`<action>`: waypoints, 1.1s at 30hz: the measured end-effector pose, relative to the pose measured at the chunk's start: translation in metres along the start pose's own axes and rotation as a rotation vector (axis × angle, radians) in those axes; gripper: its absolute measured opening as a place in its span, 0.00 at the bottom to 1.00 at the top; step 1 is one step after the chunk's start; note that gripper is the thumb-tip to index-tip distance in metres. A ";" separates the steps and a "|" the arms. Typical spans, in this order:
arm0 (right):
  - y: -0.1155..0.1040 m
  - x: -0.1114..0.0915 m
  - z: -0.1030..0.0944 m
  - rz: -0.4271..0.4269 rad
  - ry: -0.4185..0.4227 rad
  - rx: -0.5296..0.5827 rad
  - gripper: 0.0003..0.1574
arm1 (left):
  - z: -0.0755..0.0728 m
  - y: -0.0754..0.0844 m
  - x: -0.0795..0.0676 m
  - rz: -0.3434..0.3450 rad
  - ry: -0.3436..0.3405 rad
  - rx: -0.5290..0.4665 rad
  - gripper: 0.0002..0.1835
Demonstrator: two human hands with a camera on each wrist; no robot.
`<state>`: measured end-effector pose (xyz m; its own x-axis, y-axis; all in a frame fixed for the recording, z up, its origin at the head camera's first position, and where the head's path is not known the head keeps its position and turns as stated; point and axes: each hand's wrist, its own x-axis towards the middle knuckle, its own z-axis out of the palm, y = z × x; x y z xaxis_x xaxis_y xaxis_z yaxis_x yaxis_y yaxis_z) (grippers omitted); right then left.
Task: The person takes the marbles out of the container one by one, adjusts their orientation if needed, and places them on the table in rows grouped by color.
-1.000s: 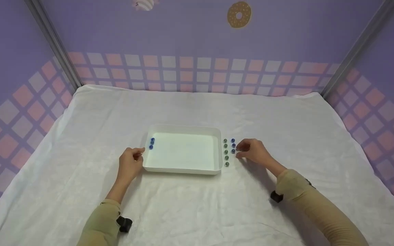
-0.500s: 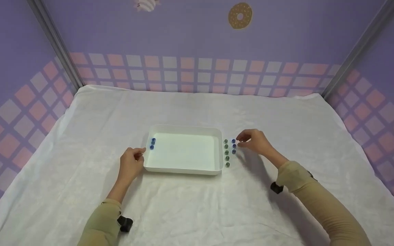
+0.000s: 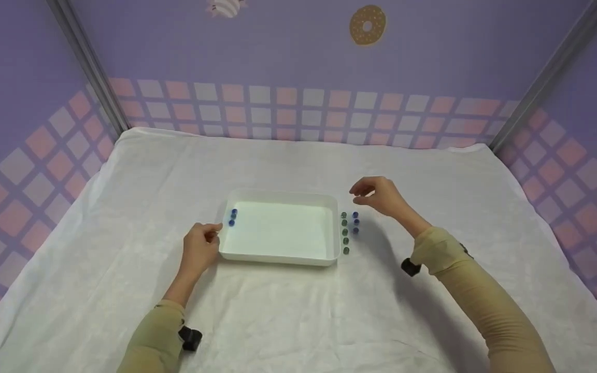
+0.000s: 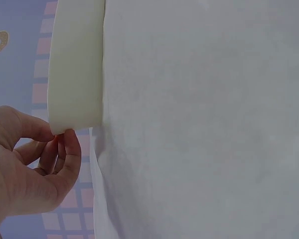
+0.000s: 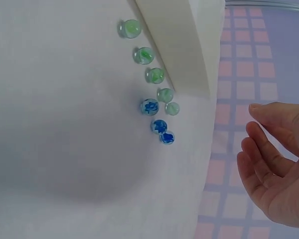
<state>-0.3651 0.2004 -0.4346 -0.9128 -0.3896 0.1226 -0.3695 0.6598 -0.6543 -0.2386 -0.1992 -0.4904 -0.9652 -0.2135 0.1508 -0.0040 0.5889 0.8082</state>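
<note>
In the head view, a white rectangular tray (image 3: 278, 257) lies on the cloth. My left hand (image 3: 201, 247) pinches its left side; the left wrist view has thumb and fingertips right at the rim. A few blue marbles (image 3: 231, 223) sit along the tray's inner left wall. Beyond the right wall stand two rows of glass marbles: several green marbles (image 5: 144, 56) nearest the tray, then three blue marbles (image 5: 150, 107). My right hand (image 3: 379, 196) is raised beyond the far end of these rows, fingers loosely bent, with nothing between thumb and fingers.
A white cloth (image 3: 278, 321) covers the table. Purple walls with pink and white squares (image 3: 313, 97) enclose it at the back and both sides, with grey metal posts (image 3: 531, 77) at the corners.
My right hand has moved from beside the blue marbles up and toward the back. The marbles outside the tray stay in their rows. My left hand stays at the tray's side.
</note>
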 end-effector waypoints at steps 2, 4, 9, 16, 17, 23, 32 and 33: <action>-0.003 0.004 -0.001 -0.014 -0.004 0.005 0.13 | 0.000 0.000 0.000 -0.007 0.001 -0.001 0.18; -0.006 0.008 -0.002 -0.031 -0.007 0.010 0.13 | 0.000 0.001 0.000 -0.015 0.001 -0.004 0.18; -0.014 0.016 -0.004 -0.071 -0.014 0.021 0.13 | 0.000 0.000 0.000 -0.026 -0.001 -0.005 0.18; -0.022 0.027 -0.005 -0.112 -0.040 0.032 0.14 | 0.001 -0.001 0.000 -0.013 0.001 -0.006 0.18; -0.022 0.029 -0.004 -0.117 -0.043 0.035 0.14 | 0.001 -0.002 0.000 -0.011 0.002 -0.005 0.18; -0.026 0.037 -0.001 -0.123 -0.039 0.072 0.14 | 0.000 -0.002 -0.001 0.006 0.001 -0.006 0.18; -0.034 0.053 0.009 -0.171 -0.046 0.128 0.15 | 0.001 -0.002 0.001 -0.012 0.002 0.001 0.18; -0.035 0.056 0.010 -0.181 -0.051 0.134 0.15 | 0.001 -0.002 0.001 -0.016 0.002 0.002 0.19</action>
<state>-0.4012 0.1490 -0.4127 -0.8226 -0.5282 0.2108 -0.4965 0.4861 -0.7192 -0.2397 -0.2001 -0.4924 -0.9645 -0.2245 0.1389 -0.0201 0.5870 0.8093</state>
